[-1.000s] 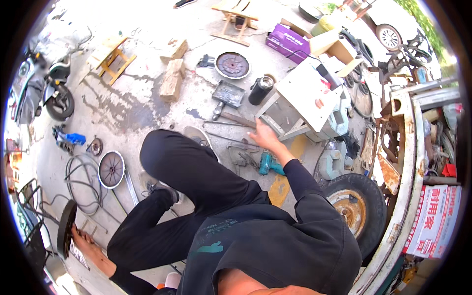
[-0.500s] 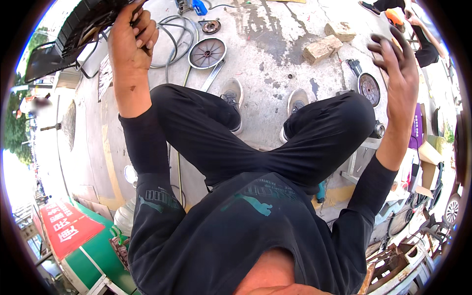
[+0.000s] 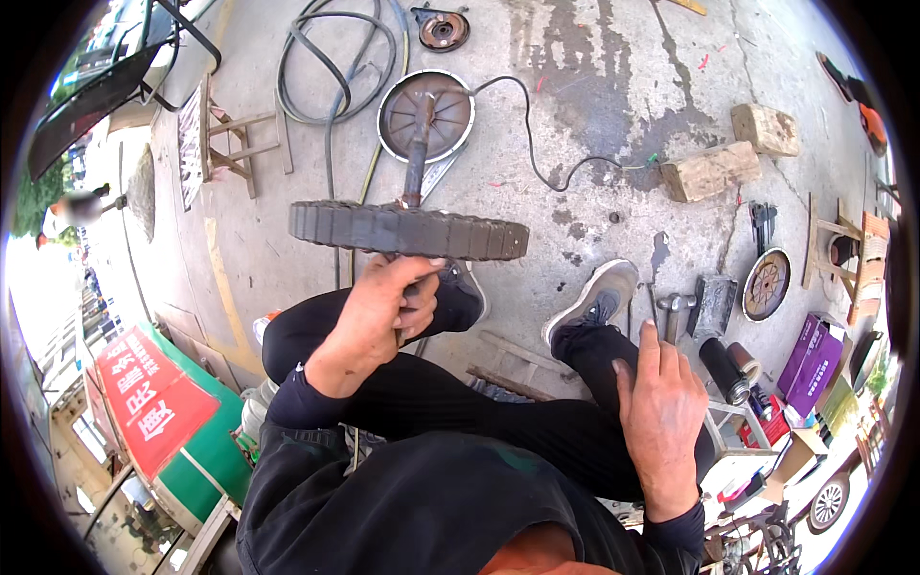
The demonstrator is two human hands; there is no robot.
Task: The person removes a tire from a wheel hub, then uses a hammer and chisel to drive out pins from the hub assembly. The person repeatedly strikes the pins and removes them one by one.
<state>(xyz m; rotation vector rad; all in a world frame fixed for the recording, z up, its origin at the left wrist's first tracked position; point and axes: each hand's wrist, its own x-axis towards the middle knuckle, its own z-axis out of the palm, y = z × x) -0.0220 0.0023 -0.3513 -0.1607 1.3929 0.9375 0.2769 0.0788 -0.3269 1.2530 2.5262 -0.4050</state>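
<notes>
My left hand [image 3: 383,302] grips a hub motor stator [image 3: 412,232] from below, its fingers curled under the ring. The ring is dark with a ridged rim and is held edge-on, its metal shaft pointing away from me. A thin black cable [image 3: 528,120] runs from the shaft end to the right. Beyond it on the ground lies a ribbed round motor cover [image 3: 458,120], partly hidden by the shaft. My right hand [image 3: 663,412] is over my right knee, holding nothing, fingers extended and thumb apart. Nearest to it is a hammer [image 3: 678,305].
Two wooden blocks [image 3: 711,172] lie at the far right. A second round cover [image 3: 767,285], a metal block [image 3: 715,302] and a purple box [image 3: 811,364] are at right. A coiled hose [image 3: 287,72] lies far left; a small stool [image 3: 240,144] stands at left.
My left hand has brought the stator from the upper left down in front of my knees. My right hand has lowered from the upper right to near my right knee.
</notes>
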